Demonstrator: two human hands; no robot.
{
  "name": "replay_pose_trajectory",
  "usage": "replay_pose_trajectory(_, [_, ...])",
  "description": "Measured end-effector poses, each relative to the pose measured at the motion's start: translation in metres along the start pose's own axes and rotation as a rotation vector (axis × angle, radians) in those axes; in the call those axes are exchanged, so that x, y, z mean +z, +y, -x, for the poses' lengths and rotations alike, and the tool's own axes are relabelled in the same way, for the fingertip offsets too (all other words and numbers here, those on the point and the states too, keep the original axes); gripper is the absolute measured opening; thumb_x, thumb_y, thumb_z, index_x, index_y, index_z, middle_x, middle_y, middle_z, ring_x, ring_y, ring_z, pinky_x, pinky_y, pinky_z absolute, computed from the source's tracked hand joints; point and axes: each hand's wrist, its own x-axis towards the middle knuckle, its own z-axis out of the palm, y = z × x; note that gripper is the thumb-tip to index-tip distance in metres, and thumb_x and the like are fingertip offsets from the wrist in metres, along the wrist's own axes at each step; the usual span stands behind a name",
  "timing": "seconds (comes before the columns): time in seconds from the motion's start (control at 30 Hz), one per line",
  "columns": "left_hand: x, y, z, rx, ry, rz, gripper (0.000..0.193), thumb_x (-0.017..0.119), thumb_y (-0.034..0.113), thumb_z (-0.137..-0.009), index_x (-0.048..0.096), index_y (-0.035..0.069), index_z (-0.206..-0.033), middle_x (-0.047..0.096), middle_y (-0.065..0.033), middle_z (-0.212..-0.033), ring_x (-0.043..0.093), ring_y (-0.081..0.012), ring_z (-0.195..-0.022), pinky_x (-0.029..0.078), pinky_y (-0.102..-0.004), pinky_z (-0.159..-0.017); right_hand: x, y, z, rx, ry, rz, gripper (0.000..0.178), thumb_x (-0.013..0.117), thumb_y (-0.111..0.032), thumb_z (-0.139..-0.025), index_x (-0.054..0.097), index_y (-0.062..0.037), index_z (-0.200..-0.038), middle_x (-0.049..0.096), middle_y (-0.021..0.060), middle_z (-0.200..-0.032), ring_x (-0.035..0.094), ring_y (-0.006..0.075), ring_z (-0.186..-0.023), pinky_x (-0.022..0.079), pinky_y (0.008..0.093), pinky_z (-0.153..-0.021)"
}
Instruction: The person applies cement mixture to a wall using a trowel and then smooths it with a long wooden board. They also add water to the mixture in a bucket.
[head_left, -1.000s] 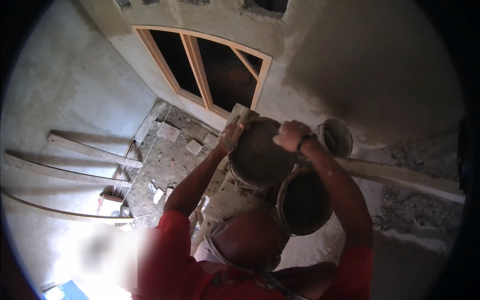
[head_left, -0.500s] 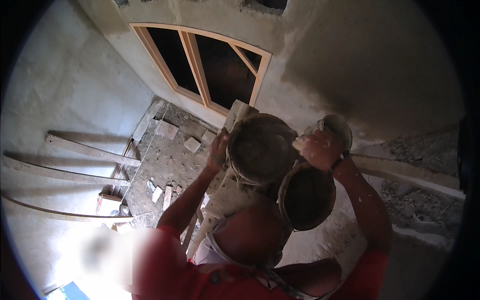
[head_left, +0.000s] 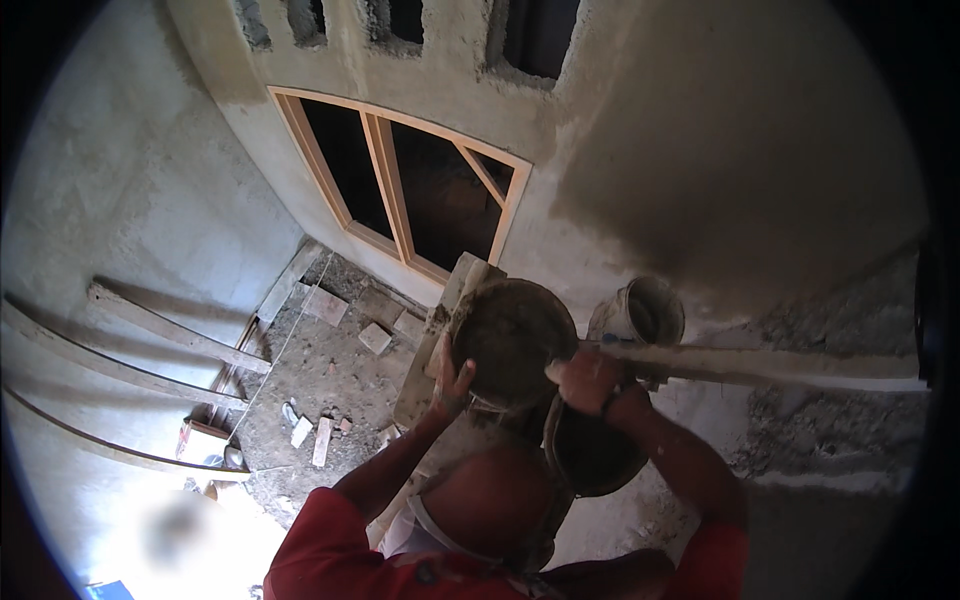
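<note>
My left hand (head_left: 452,382) grips the left rim of a round, dark bucket (head_left: 540,288), its thumb over the edge and its fingers along the outside. Greyish wet-looking mix (head_left: 510,335) lies inside. At the bucket's right edge, my right hand (head_left: 592,380) is closed in a fist. A small pale stub shows at the fist's left end; what it belongs to is hidden. Below that hand stands a second dark bucket (head_left: 597,455), partly covered by my forearm; its contents are too dark to tell. Beyond is a smaller, smeared bucket (head_left: 612,318), tilted in view.
A long beam (head_left: 770,360) runs right from the buckets. Planks (head_left: 420,370) lie under and beside the large bucket. Ahead is a wooden window frame (head_left: 383,185) in a plastered wall. Brick pieces (head_left: 323,442) litter the ground at left, near several leaning boards (head_left: 180,335).
My right hand has moved from the smaller bucket left and nearer, to the large bucket's edge. My left hand has slid nearer along the rim. The view has tilted up, showing more wall openings.
</note>
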Motion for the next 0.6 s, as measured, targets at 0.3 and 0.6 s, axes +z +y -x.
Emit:
replay_pose_trajectory(0.3, [0.005,-0.037,0.003,0.102,-0.022,-0.229,0.060,0.053,0.034,-0.091,0.031,0.003,-0.137,0.026,-0.0312,-0.139,0.023,-0.0458,-0.131,0.021,-0.0487,-0.107,0.002,0.021,-0.049,-0.146,-0.116,0.145,0.018,0.052,-0.021,-0.079,0.064,-0.0113,-0.086,0.066,0.0079,-0.085,0.065,0.0302,-0.080,0.053,0.0433,-0.070])
replay_pose_trajectory(0.6, [0.005,0.034,-0.020,0.122,-0.051,-0.151,0.062,0.055,0.039,-0.089,0.028,0.014,-0.139,0.021,-0.0338,-0.140,0.021,-0.0495,-0.131,0.020,-0.0555,-0.105,0.036,0.016,-0.037,-0.104,-0.224,0.207,0.021,0.052,-0.023,-0.076,0.069,-0.0139,-0.085,0.066,0.0072,-0.090,0.063,0.0265,-0.092,0.051,0.0398,-0.079])
